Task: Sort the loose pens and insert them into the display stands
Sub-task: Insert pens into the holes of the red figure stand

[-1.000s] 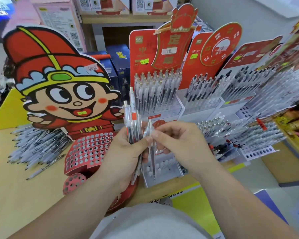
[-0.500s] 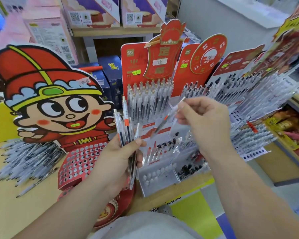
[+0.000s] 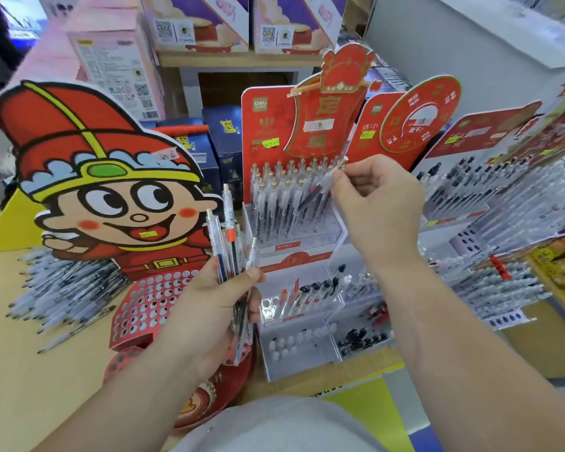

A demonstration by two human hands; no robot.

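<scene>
The right hand (image 3: 379, 203) pinches 1 pen (image 3: 317, 190) by its top end, tip slanting down toward the back rows of the red stand (image 3: 264, 125), which looks nearly full. The left hand (image 3: 209, 308) grips a bundle of pens (image 3: 230, 246) upright, not yet placed. A big pile of loose pens (image 3: 66, 288) lies on the table (image 3: 20, 370) at the left, so I judge most of the sorting remains.

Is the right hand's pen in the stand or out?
Out. The right hand pinches the pen tilted across the upright pens in the stand, not seated.
</scene>
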